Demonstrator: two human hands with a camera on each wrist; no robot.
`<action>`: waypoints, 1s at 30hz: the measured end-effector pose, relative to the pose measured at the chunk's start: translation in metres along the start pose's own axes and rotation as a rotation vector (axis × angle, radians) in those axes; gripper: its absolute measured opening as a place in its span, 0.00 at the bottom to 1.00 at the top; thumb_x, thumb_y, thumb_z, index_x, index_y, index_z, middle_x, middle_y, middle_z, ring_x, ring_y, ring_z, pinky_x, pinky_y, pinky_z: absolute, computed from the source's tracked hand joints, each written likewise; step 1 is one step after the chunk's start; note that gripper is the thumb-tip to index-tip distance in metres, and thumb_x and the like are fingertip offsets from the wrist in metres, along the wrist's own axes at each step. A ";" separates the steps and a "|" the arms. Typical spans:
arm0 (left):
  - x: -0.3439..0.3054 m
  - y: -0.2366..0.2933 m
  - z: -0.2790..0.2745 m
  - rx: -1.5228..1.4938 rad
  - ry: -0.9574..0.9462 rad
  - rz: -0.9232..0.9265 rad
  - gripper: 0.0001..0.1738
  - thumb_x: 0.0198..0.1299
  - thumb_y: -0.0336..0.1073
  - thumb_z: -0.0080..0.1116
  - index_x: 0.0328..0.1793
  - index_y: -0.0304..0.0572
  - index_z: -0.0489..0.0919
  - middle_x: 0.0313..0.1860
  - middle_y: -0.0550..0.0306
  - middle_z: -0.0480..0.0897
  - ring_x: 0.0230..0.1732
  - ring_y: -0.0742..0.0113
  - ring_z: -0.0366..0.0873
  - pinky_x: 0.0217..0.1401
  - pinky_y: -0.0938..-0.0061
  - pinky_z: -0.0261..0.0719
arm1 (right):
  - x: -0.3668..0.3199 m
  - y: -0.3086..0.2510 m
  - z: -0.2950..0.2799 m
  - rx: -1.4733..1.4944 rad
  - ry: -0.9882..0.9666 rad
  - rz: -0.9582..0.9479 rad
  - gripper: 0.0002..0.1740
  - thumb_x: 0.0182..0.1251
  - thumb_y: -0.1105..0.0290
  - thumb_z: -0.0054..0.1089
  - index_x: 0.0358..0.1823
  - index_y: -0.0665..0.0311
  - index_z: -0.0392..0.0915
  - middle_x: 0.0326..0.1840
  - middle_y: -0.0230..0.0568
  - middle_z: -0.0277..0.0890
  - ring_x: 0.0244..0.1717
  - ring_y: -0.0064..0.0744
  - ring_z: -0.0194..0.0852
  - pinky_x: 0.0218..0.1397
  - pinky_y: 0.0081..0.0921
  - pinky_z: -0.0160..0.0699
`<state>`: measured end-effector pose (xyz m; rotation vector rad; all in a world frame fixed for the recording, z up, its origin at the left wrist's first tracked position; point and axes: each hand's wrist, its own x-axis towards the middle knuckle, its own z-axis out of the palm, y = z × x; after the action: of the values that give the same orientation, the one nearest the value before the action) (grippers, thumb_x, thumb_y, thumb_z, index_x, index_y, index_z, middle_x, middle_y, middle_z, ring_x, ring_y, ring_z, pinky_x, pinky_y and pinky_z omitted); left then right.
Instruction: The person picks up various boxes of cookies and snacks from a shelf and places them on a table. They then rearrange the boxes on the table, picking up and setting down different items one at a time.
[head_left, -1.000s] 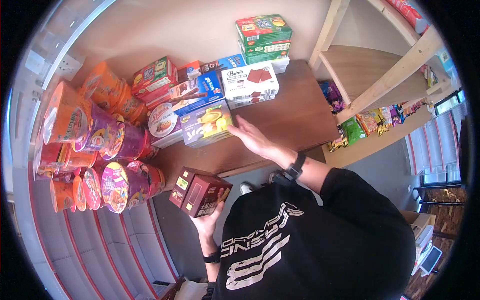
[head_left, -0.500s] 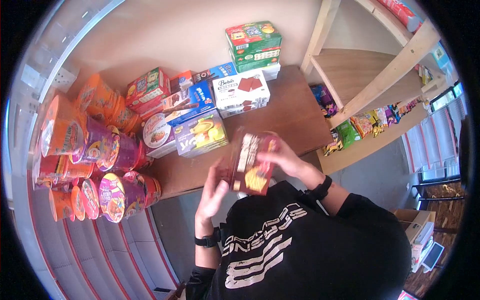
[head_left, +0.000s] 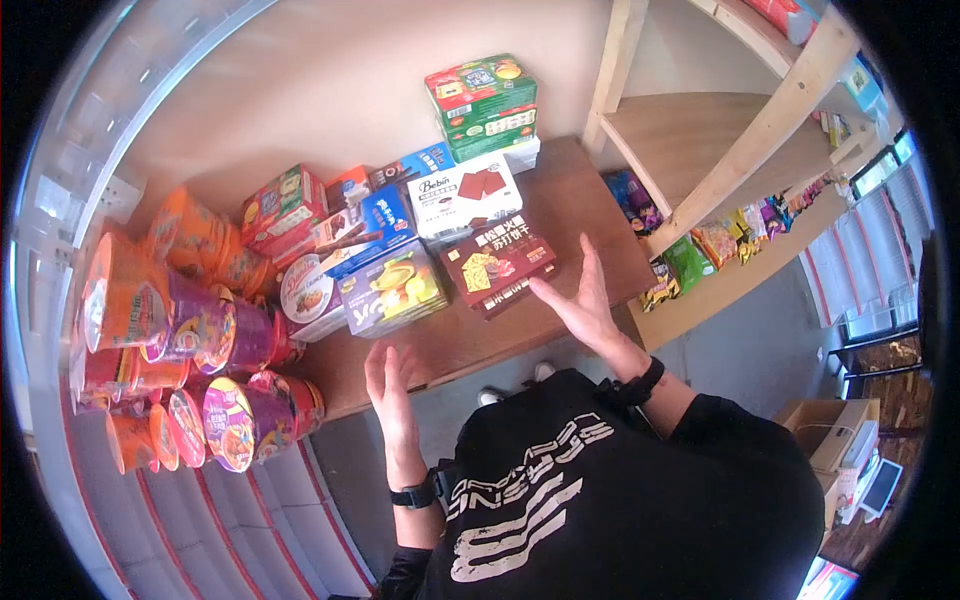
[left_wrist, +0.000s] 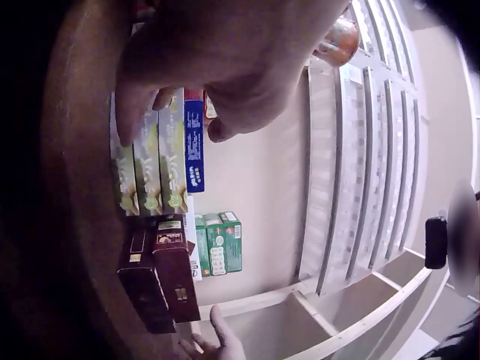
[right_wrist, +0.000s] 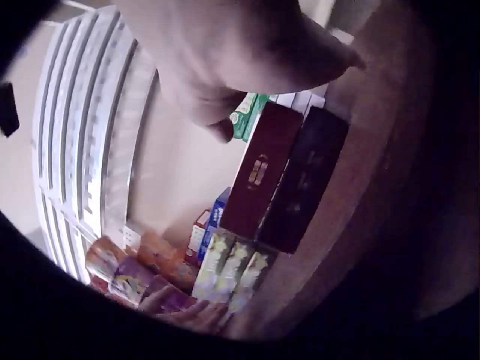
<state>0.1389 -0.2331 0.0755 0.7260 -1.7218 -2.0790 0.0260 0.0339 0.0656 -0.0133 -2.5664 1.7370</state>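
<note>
Two maroon cracker boxes (head_left: 497,263) lie stacked on the brown table, in front of white Bebin biscuit boxes (head_left: 455,200). My right hand (head_left: 585,310) is at their right side with thumb and fingers spread, the thumb tip right at the stack's edge. In the right wrist view the stack's dark ends (right_wrist: 259,176) show below that hand (right_wrist: 232,56). Fingers loosely bent and holding nothing, my left hand (head_left: 393,405) hovers at the table's front edge, near a stack of yellow-green fruit-print boxes (head_left: 395,290). The left wrist view shows these boxes (left_wrist: 150,169) under the fingers.
Orange and purple instant noodle tubs (head_left: 180,330) are piled at the left. Blue wafer boxes (head_left: 372,228), a round-labelled cookie box (head_left: 310,290) and green-and-red boxes (head_left: 485,105) stand toward the wall. A wooden shelf frame (head_left: 740,140) with snack bags (head_left: 690,262) rises at the right.
A maroon cracker box held in the left hand came between both hands, then was laid on the table before the white boxes. Both hands have since let go and moved apart.
</note>
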 end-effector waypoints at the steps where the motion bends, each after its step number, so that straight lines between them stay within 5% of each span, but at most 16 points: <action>1: -0.001 -0.001 -0.003 0.012 -0.101 -0.065 0.29 0.74 0.46 0.52 0.71 0.31 0.66 0.63 0.43 0.76 0.61 0.55 0.78 0.63 0.64 0.76 | 0.000 -0.001 -0.003 -0.011 -0.057 -0.171 0.67 0.55 0.48 0.75 0.78 0.76 0.35 0.81 0.64 0.35 0.82 0.55 0.34 0.82 0.45 0.39; 2: -0.002 -0.002 -0.005 0.024 -0.202 -0.129 0.29 0.73 0.46 0.52 0.70 0.31 0.67 0.62 0.44 0.77 0.61 0.55 0.78 0.64 0.64 0.76 | 0.001 -0.004 -0.009 -0.010 -0.125 -0.277 0.63 0.53 0.56 0.78 0.80 0.65 0.40 0.81 0.62 0.37 0.82 0.55 0.37 0.82 0.46 0.46; 3: -0.003 -0.002 -0.002 0.019 -0.195 -0.128 0.29 0.73 0.46 0.52 0.70 0.31 0.67 0.62 0.44 0.77 0.61 0.55 0.78 0.64 0.64 0.76 | 0.003 -0.009 -0.012 -0.013 -0.132 -0.282 0.63 0.53 0.56 0.78 0.80 0.65 0.40 0.81 0.62 0.37 0.82 0.55 0.37 0.82 0.46 0.46; 5: -0.008 -0.004 0.010 0.065 -0.520 -0.260 0.27 0.72 0.44 0.55 0.68 0.31 0.69 0.61 0.44 0.79 0.61 0.56 0.79 0.63 0.66 0.76 | 0.008 -0.015 -0.014 -0.241 -0.297 -0.495 0.57 0.51 0.65 0.78 0.80 0.51 0.50 0.81 0.59 0.41 0.79 0.57 0.46 0.77 0.46 0.60; 6: -0.010 -0.008 0.015 0.060 -0.517 -0.254 0.27 0.72 0.44 0.55 0.68 0.31 0.69 0.61 0.44 0.79 0.61 0.56 0.79 0.63 0.66 0.76 | 0.010 -0.010 -0.010 -0.276 -0.255 -0.575 0.49 0.50 0.69 0.77 0.75 0.45 0.61 0.79 0.56 0.48 0.74 0.59 0.58 0.71 0.43 0.72; 9: -0.009 -0.019 0.021 0.163 -0.602 -0.130 0.25 0.71 0.41 0.56 0.68 0.31 0.70 0.62 0.44 0.78 0.61 0.57 0.79 0.63 0.67 0.75 | 0.018 0.000 0.001 -0.319 -0.195 -0.556 0.44 0.51 0.69 0.77 0.71 0.47 0.66 0.77 0.52 0.53 0.69 0.58 0.66 0.68 0.42 0.75; 14: 0.001 -0.022 0.007 0.081 -0.352 -0.102 0.24 0.70 0.36 0.57 0.68 0.31 0.70 0.65 0.47 0.76 0.61 0.60 0.77 0.65 0.68 0.73 | 0.021 -0.007 0.017 -0.351 -0.098 -0.477 0.34 0.50 0.68 0.78 0.60 0.53 0.71 0.71 0.50 0.59 0.62 0.55 0.73 0.59 0.42 0.82; 17: 0.012 -0.023 -0.007 0.120 -0.133 0.079 0.25 0.69 0.33 0.59 0.69 0.31 0.67 0.64 0.46 0.76 0.64 0.60 0.75 0.66 0.70 0.73 | 0.022 -0.006 0.021 -0.344 -0.080 -0.502 0.34 0.49 0.68 0.78 0.59 0.54 0.71 0.71 0.51 0.58 0.62 0.57 0.73 0.58 0.42 0.83; 19: 0.015 -0.007 -0.006 0.096 -0.060 -0.013 0.31 0.68 0.32 0.60 0.73 0.31 0.62 0.68 0.44 0.73 0.69 0.57 0.70 0.70 0.67 0.68 | 0.026 -0.003 0.023 -0.339 -0.078 -0.526 0.35 0.49 0.68 0.78 0.59 0.55 0.70 0.70 0.52 0.58 0.61 0.58 0.73 0.58 0.42 0.83; 22: 0.023 -0.007 -0.002 0.050 -0.018 0.009 0.40 0.68 0.30 0.58 0.80 0.32 0.49 0.79 0.42 0.56 0.80 0.55 0.53 0.80 0.61 0.51 | 0.029 -0.007 0.028 -0.329 -0.089 -0.505 0.35 0.49 0.68 0.79 0.58 0.56 0.69 0.70 0.52 0.59 0.60 0.53 0.75 0.59 0.41 0.82; 23: 0.027 -0.014 -0.001 0.041 -0.018 0.006 0.40 0.68 0.30 0.58 0.80 0.32 0.49 0.79 0.42 0.56 0.80 0.55 0.53 0.80 0.61 0.51 | 0.029 -0.010 0.032 -0.318 -0.097 -0.460 0.34 0.50 0.68 0.79 0.58 0.58 0.70 0.70 0.51 0.60 0.59 0.47 0.77 0.59 0.39 0.81; 30: 0.048 -0.033 0.001 -0.026 -0.035 0.155 0.36 0.70 0.30 0.54 0.79 0.32 0.50 0.77 0.43 0.57 0.76 0.58 0.56 0.79 0.64 0.50 | 0.023 -0.011 0.035 -0.212 -0.145 -0.480 0.47 0.58 0.64 0.73 0.75 0.60 0.54 0.77 0.61 0.51 0.76 0.57 0.56 0.74 0.43 0.64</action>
<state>0.1018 -0.2527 0.0356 0.5339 -1.7082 -2.0159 0.0016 -0.0021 0.0638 0.6834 -2.5474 1.3308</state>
